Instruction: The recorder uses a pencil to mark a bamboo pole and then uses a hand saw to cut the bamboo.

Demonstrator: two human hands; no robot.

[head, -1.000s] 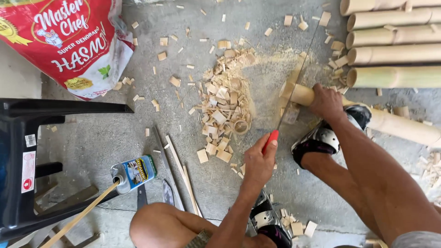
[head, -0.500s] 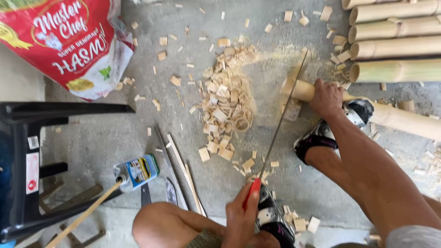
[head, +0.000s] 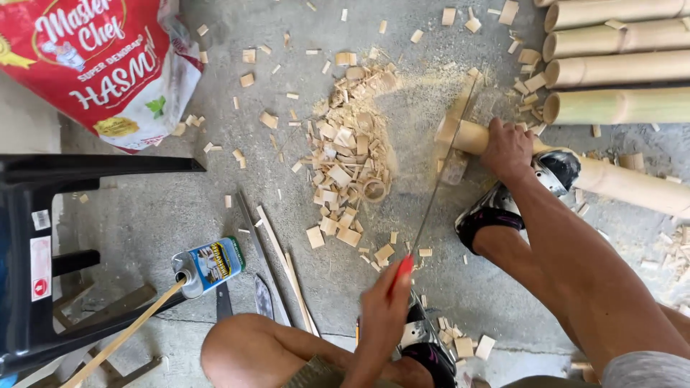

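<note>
Concrete floor (head: 144, 215) is littered with bamboo offcuts and sawdust, and we're sat low over it, so only the head view to go on. Our right hand (head: 509, 147) is wrapped shut around the bamboo pole (head: 618, 183), pinning it near its cut end, with a shoe (head: 517, 197) braced alongside. Left hand (head: 384, 305) is closed on the red handle of the saw (head: 438, 179).

To do this well, we'd say use long light strokes, blade square to the pole, grip close to the cut so nothing rolls.

Pole's long axis runs left-right, slightly downhill to the right, cut end pointing left toward the chip pile (head: 348, 154). Blade crosses it, running up-right from the handle.
</note>
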